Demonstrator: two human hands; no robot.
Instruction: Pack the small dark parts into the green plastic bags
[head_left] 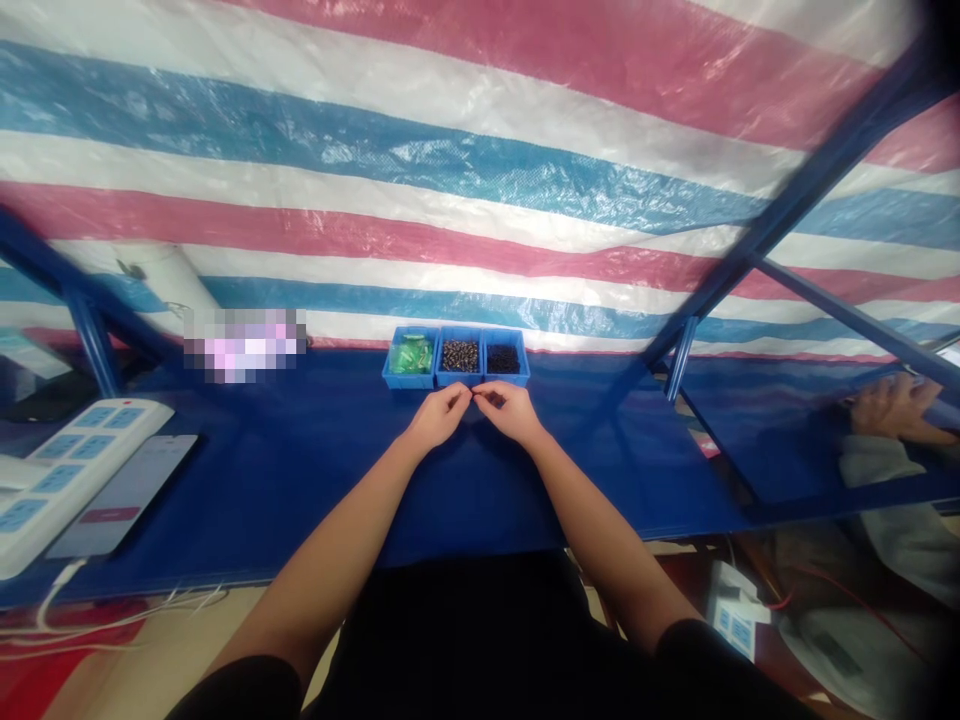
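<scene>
My left hand [440, 415] and my right hand [509, 410] meet fingertip to fingertip just in front of three small blue bins. Both are closed in a pinch, and whatever lies between the fingers is too small to make out. The left bin [409, 381] holds green and clear plastic pieces [412, 353]. Small brass-and-dark metal parts [460, 355] fill the middle bin [459, 379]. In the right bin [523, 376] are tiny black parts [502, 359].
A white power strip [90, 450] and a phone [124, 495] on a cable lie at the left of the blue table [300, 480]. Blue frame posts [681, 360] stand at both sides. Striped sheeting [480, 180] hangs behind. Another person's hands [892, 405] are at far right.
</scene>
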